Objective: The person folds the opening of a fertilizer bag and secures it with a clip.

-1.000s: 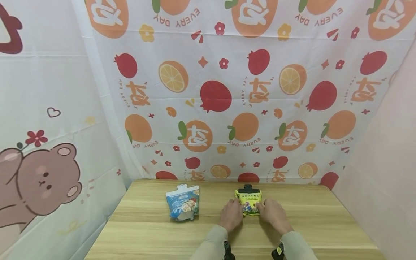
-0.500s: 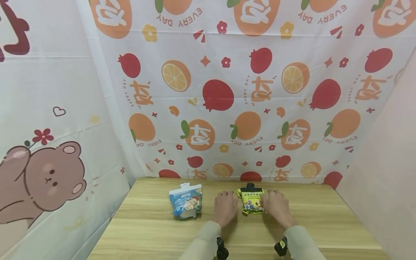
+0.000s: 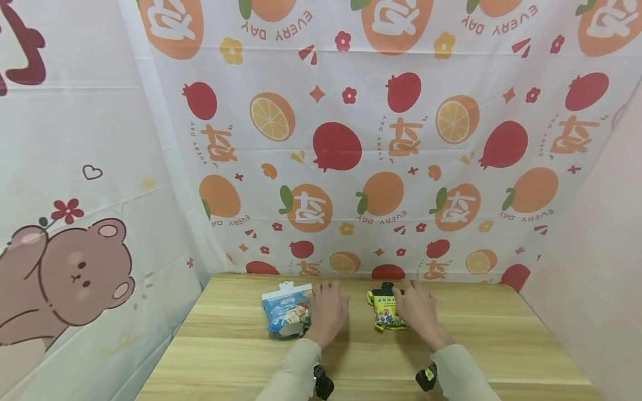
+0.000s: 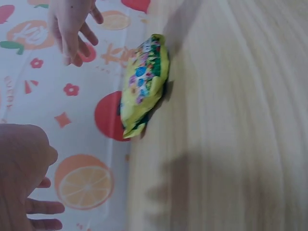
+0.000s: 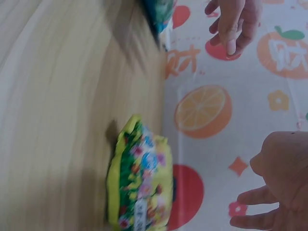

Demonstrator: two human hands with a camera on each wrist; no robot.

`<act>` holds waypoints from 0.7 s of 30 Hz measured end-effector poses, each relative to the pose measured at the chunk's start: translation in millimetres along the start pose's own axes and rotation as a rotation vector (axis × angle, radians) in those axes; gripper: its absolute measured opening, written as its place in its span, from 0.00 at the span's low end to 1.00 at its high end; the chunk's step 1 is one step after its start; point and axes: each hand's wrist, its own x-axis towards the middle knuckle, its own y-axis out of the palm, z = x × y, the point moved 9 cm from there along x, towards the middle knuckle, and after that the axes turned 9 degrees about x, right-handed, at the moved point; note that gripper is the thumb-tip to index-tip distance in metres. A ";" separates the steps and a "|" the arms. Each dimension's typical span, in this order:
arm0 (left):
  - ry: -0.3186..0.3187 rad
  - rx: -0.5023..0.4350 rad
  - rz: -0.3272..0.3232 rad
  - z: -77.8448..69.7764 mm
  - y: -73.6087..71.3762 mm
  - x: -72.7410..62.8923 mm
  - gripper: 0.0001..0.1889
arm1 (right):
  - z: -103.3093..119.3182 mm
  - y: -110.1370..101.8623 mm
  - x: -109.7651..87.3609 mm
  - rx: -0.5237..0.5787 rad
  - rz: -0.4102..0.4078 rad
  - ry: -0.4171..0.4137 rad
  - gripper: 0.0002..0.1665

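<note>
A yellow snack bag (image 3: 388,313) lies on the table with a black bag clip (image 3: 387,288) across its far end. To its left is a blue bag (image 3: 288,313) closed by a white clip (image 3: 286,288). My left hand (image 3: 328,312) hovers just right of the blue bag, hiding its right edge; the left wrist view shows this hand (image 4: 29,178) with its fingers extended and holding nothing. Over the right side of the yellow bag is my right hand (image 3: 418,311), partly covering the clip. In the right wrist view the right hand (image 5: 284,183) has straight fingers, apart from the bag.
Both bags lie toward the back of the wooden table (image 3: 241,367). Behind it hangs a fruit-printed curtain (image 3: 346,184), with a bear-printed cloth (image 3: 80,273) on the left and a pale wall (image 3: 592,250) on the right. Each wrist carries a small black camera (image 3: 323,383).
Both hands have let go of the yellow bag's sides. The left hand has moved left to the blue bag; the right has risen a little over the yellow bag's right edge.
</note>
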 end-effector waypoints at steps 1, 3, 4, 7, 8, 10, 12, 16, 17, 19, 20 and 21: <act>-0.002 0.001 -0.011 2.4 -3.9 0.5 0.13 | 4.5 -0.5 0.0 0.003 -0.005 -0.012 0.33; 0.003 0.006 -0.028 5.5 -10.7 1.3 0.13 | 13.3 -2.7 -1.0 0.017 -0.016 -0.030 0.33; 0.006 0.008 -0.030 7.1 -13.2 1.4 0.14 | 17.7 -3.5 -1.5 0.023 -0.019 -0.037 0.33; 0.005 0.033 -0.046 12.3 -20.2 0.6 0.16 | 31.5 -5.8 -4.6 0.039 -0.022 -0.068 0.35; 0.002 0.034 -0.051 14.2 -22.4 0.0 0.17 | 36.0 -6.3 -6.0 0.043 -0.022 -0.078 0.35; -0.002 0.048 -0.066 17.5 -26.7 -2.1 0.19 | 44.2 -6.9 -8.9 0.053 -0.026 -0.097 0.37; 0.001 0.064 -0.089 19.7 -31.5 -3.9 0.20 | 51.1 -7.7 -11.8 0.055 -0.040 -0.113 0.37; 0.010 0.071 -0.139 22.9 -40.1 -10.2 0.23 | 62.5 -6.6 -19.0 0.031 -0.065 -0.137 0.35; 0.009 0.073 -0.145 23.9 -41.4 -11.6 0.24 | 65.0 -5.4 -21.0 0.031 -0.064 -0.142 0.34; -0.001 0.069 -0.145 25.7 -43.5 -15.3 0.26 | 69.1 -1.7 -25.2 0.043 -0.048 -0.144 0.33; -0.008 0.071 -0.138 26.5 -43.9 -17.1 0.27 | 70.7 0.3 -27.3 0.052 -0.040 -0.141 0.33; -0.013 0.070 -0.129 27.1 -44.0 -19.3 0.27 | 71.8 2.4 -29.1 0.063 -0.033 -0.135 0.33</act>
